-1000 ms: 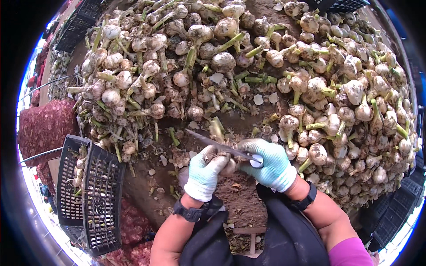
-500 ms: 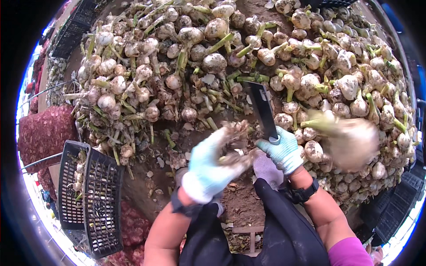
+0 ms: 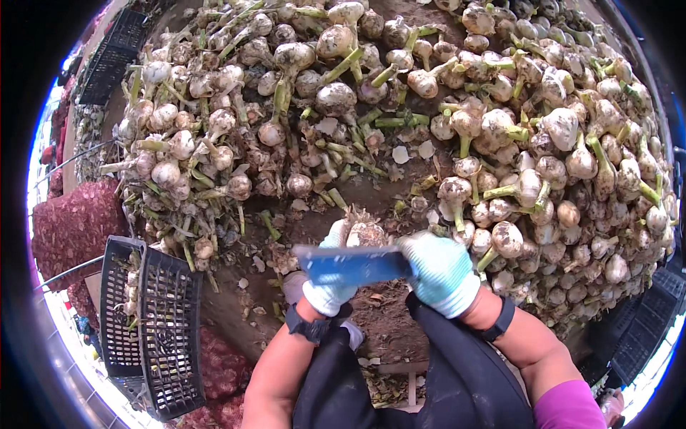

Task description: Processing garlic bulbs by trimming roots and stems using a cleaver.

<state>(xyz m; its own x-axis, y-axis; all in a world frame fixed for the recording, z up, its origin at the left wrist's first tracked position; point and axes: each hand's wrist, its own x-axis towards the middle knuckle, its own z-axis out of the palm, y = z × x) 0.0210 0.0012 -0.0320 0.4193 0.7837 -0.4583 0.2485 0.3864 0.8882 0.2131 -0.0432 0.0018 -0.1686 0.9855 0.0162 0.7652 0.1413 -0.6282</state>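
My left hand [image 3: 329, 294], in a pale blue and white knit glove, is closed around a garlic bulb [image 3: 366, 234] with dry roots. Part of that hand is hidden behind the blade. Wrapped round the handle of a wide-bladed knife [image 3: 350, 264] is my right hand [image 3: 439, 268], gloved alike. The slightly blurred blade lies crosswise in front of the bulb and left hand, its free end pointing left. From this view I cannot tell whether it touches the bulb. Both hands are above the ground between my knees.
A garlic heap with stems [image 3: 221, 121] spreads ahead and left; another pile of bulbs [image 3: 564, 164] fills the right. Black crates [image 3: 171, 322] stand at left, beside red mesh sacks [image 3: 78, 222]. More black crates [image 3: 647, 325] are at far right. Cut stems and peelings litter the ground.
The knife has swung from pointing away to lying crosswise before my left hand. That hand has drawn in and now holds a bulb. The blurred bulb in the air at right is gone.
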